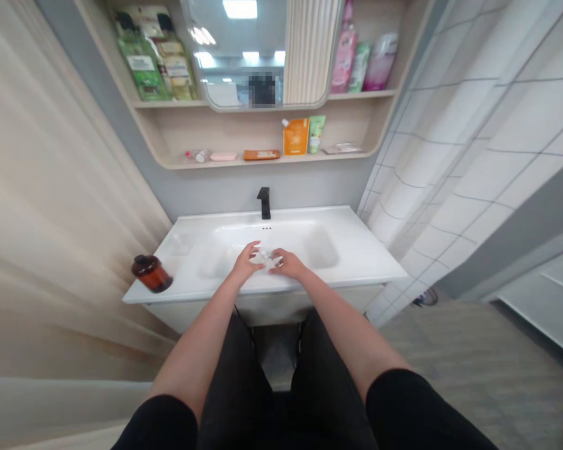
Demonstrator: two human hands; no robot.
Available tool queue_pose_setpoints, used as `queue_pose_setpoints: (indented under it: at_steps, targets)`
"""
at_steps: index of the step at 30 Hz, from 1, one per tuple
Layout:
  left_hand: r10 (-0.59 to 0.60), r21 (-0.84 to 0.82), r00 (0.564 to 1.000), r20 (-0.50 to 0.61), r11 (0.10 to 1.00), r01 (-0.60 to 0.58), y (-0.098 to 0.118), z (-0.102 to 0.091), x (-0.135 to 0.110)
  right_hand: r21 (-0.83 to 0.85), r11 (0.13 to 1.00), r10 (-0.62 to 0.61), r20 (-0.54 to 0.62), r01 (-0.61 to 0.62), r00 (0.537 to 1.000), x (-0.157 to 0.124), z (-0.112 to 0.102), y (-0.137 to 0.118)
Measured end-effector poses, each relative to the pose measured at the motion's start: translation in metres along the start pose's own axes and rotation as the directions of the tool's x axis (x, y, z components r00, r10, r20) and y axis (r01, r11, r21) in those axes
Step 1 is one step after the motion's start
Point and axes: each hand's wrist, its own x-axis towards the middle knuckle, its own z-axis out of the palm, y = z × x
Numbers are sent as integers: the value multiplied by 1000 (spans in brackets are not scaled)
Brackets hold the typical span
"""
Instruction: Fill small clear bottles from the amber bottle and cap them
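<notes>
Over the front of the white sink (326,247), a small clear-and-white thing (264,254), which looks like plastic, is between my two hands. Its exact kind is too small and blurred to tell. My left hand (246,262) curls around its left side, thumb and fingers bent towards it. From the other side, my right hand (288,262) grips it with bent fingers. Part of the thing is hidden by the fingers. Behind the hands stands a black faucet (264,203) at the sink's back edge.
An amber bottle with a black cap (152,274) stands at the counter's left edge. On the shelf above (356,155) are an orange pouch (295,137), a green tube (316,134), an orange packet (261,155) and a pink bar (224,157). Curtain left, tiled wall right.
</notes>
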Motion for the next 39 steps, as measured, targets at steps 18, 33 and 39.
queue_pose_setpoints:
  at_steps: [18,33,39]
  targets:
    - [0,174,976,-220,984,39,5,2,-1,-83,996,7,-86,-15,996,2,3,3]
    - [20,394,948,-318,912,113,63,-52,-26,-40,992,105,-222,-116,969,0,-5,1]
    - [-68,469,839,-540,804,366,64,-125,-92,22,995,104,-231,-102,967,3,-4,6]
